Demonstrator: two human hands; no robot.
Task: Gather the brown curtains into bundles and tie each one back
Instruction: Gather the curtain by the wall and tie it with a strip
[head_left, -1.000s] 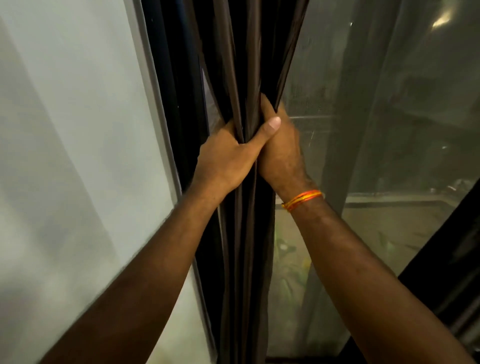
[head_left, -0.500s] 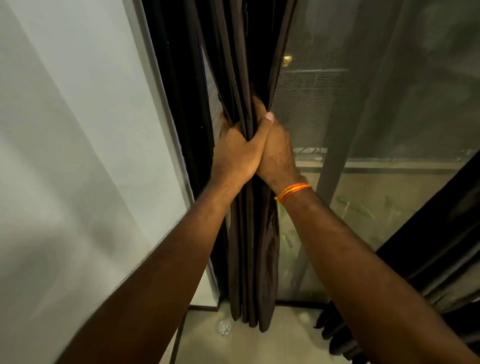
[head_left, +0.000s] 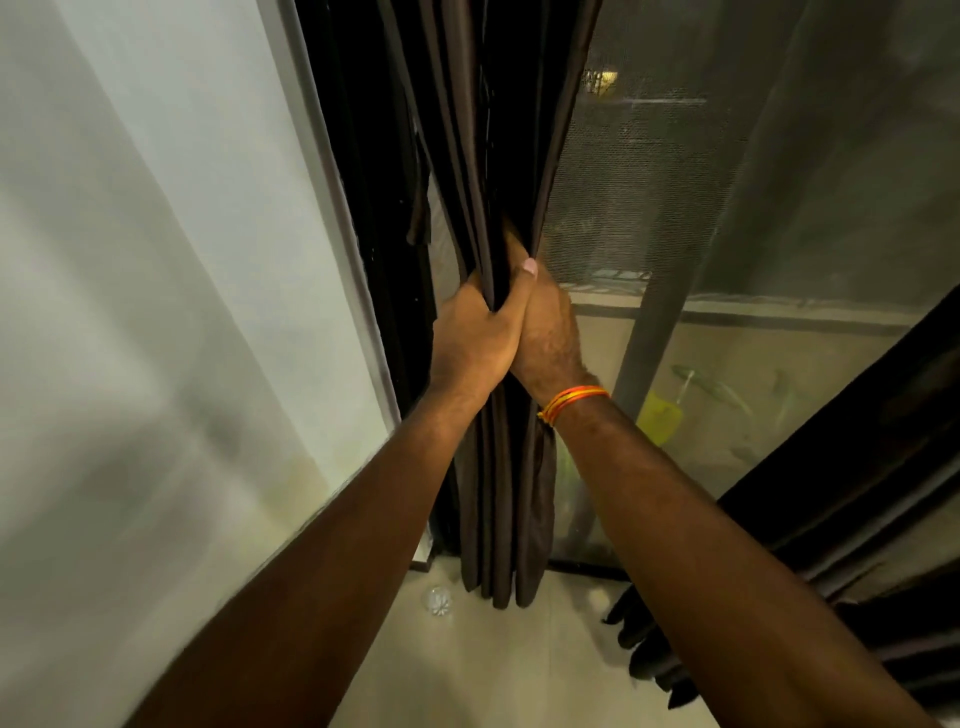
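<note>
The brown curtain (head_left: 498, 457) hides both hands' fingers. Left hand (head_left: 475, 340) and right hand (head_left: 550, 332) clench its bundled folds. A second curtain (head_left: 857, 467) is cut off at right.

Two hands squeeze a brown curtain.
The left hand (head_left: 470, 338) and right hand (head_left: 550, 332) touch, gripping the curtain (head_left: 498, 156) by the wall (head_left: 156, 260).
</note>
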